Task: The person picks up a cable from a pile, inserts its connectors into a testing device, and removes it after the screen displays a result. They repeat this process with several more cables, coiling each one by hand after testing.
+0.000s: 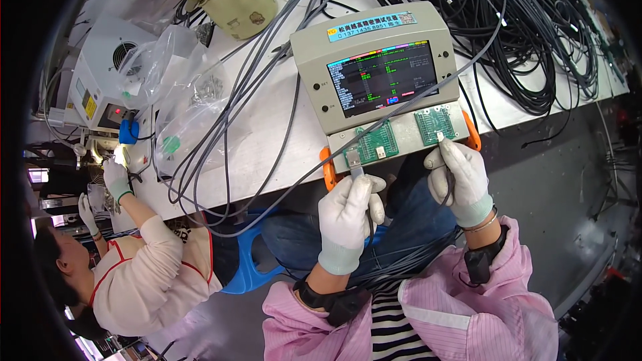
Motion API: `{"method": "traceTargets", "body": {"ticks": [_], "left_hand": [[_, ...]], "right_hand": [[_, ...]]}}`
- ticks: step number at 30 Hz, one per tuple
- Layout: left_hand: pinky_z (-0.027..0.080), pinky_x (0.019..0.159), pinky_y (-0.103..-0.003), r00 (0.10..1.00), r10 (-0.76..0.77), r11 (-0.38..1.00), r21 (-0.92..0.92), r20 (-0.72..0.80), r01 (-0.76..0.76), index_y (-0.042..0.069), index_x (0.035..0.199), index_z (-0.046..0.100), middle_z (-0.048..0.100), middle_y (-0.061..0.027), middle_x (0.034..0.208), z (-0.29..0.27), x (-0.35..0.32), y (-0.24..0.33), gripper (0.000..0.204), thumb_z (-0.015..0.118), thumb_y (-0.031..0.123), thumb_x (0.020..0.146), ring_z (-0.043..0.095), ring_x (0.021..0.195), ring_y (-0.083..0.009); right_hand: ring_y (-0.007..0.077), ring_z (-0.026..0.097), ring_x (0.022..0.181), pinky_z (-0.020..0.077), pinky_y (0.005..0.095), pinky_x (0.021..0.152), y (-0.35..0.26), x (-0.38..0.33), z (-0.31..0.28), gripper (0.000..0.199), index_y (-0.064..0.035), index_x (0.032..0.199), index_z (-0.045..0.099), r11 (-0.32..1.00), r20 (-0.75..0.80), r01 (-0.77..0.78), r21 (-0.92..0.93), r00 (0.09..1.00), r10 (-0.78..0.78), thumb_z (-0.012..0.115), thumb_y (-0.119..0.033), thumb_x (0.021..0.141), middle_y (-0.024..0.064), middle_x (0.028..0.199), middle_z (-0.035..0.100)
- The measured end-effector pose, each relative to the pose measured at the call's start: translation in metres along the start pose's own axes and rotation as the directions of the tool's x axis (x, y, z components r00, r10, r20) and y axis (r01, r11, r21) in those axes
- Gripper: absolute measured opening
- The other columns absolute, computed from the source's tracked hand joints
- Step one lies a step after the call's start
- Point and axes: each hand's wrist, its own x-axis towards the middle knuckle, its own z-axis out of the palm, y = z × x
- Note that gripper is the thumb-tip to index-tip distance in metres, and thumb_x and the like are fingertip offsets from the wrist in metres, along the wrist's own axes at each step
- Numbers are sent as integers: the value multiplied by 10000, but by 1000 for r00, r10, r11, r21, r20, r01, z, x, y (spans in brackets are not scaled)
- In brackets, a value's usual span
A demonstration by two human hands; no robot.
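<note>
A beige cable tester (374, 60) with a lit screen stands at the table's front edge, two green circuit boards (436, 124) mounted on its lower ledge. My gloved left hand (348, 217) pinches a cable connector (356, 164) with a flat metal shell, held against the lower left of the left board (378, 144). At the right board's front edge, my gloved right hand (461, 177) grips a dark cable by its end; its fingertips touch the small pale socket there and hide the plug. Whether either plug is fully seated I cannot tell.
Grey cables (267, 87) run across the white table (281, 134), and one crosses the tester's front. A heap of black cables (535, 47) lies behind on the right. Clear plastic bags (194, 127) and a green jug (234, 0) stand left. A co-worker (147, 267) sits at left.
</note>
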Motion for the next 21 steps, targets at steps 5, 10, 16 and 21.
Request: {"method": "traceTargets", "body": {"ticks": [5,10,16,21], "left_hand": [[310,342,-200,999,50,999,-15,-17,-51,-29,868,568,482,-46,488,3,3,-5,306,435,235,948,373,345,-69],[314,345,-200,998,60,998,-23,-2,-60,-32,890,565,481,-46,493,1,4,-5,294,441,228,945,390,356,-76],[330,439,-178,1000,-13,998,-55,-17,12,-43,926,584,521,-16,566,1,5,2,285,472,219,934,431,469,-41],[322,335,-199,998,-21,998,-60,-54,18,-47,925,563,500,-29,520,6,7,4,331,500,278,918,419,363,-73]], "right_hand": [[51,346,308,260,178,320,-2,-1,-3,426,1,782,595,1000,28,-17,6,999,17,433,-360,941,35,451,487],[60,348,308,254,189,319,0,-3,-3,426,3,783,594,999,9,-23,26,1000,22,438,-361,939,37,444,480],[77,337,304,251,206,320,0,1,3,398,4,752,586,997,13,-18,75,1000,17,463,-328,935,38,423,454],[73,349,308,248,214,331,8,-18,13,382,4,666,560,998,-91,-1,59,996,6,510,-280,916,23,408,430]]}}
